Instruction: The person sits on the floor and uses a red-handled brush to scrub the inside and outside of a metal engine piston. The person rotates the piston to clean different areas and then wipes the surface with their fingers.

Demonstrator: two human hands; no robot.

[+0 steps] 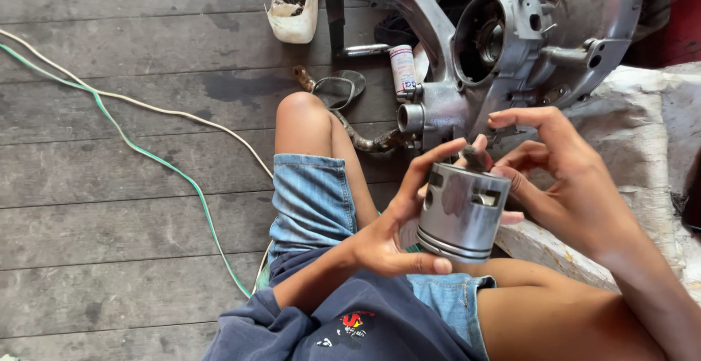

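Head view:
Piston point(461, 211): bare metal cylinder w/ ring grooves near one end and window cut-outs in the skirt; held above the lap, over the denim shorts point(310, 200), just in front of the engine crankcase point(511, 47).
Left hand point(398, 222): wrapped round the piston's left side and underside, thumb along the bottom by the grooves, fingers point(431, 162) up over the top rim. Closed on it, carrying the wt.
Right hand point(566, 167): at the piston's top right; thumb and fingertips pinch a small dark part point(472, 156) at the rim, what it is can't be told. Other fingers spread loose.
Handling, judged: solid metal, stiff, prob. moderate wt for its size; smooth skin, maybe oily, so could slip. Groove lands and skirt edges look thin; a drop on the floor could nick them.
Where to hold: round the skirt w/ palm under, as the left hand does; keep off the ring grooves and cut-out edges.
Crankcase: grey cast alloy, big round bore facing the camera, rests partly on a pale cloth-covered block point(642, 135) at right.
Floor point(109, 186): dark wood planks; green and white cables point(146, 131) cross it.
Other bits: small spray can point(403, 69), cut white plastic jug point(296, 7) w/ parts, bent rusty pipe point(358, 135) by the knee.
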